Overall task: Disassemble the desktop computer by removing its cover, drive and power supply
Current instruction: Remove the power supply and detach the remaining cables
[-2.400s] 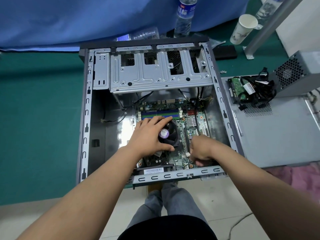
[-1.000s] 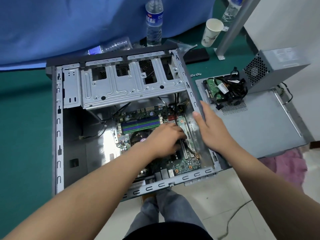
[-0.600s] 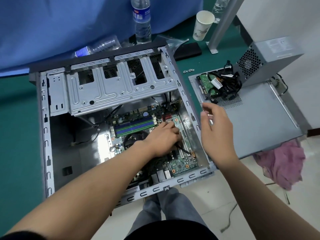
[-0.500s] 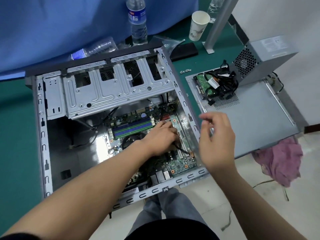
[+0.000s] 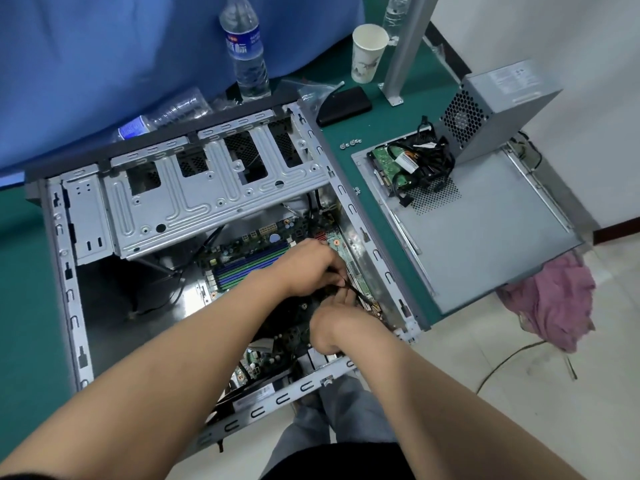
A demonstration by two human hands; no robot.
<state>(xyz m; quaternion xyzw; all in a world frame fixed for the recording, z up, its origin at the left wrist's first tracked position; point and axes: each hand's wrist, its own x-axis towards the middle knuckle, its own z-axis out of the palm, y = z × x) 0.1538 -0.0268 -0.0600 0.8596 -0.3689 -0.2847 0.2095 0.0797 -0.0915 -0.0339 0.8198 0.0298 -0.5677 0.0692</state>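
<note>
Your right hand [image 5: 334, 327] sits nearest, low in the open computer case [image 5: 69, 292], fingers curled toward a thin black cable [image 5: 356, 292]; whether they actually hold it, you cannot tell. Just beyond and touching it, your left hand [image 5: 311, 268] pinches that same cable over the motherboard [image 5: 263, 244]. Behind them spans the empty drive cage [image 5: 194, 202]. Right of the case, the removed cover [image 5: 485, 237] lies flat on the green table [image 5: 20, 306], carrying the drive [image 5: 391, 164] and, farthest, the power supply [image 5: 502, 102].
</note>
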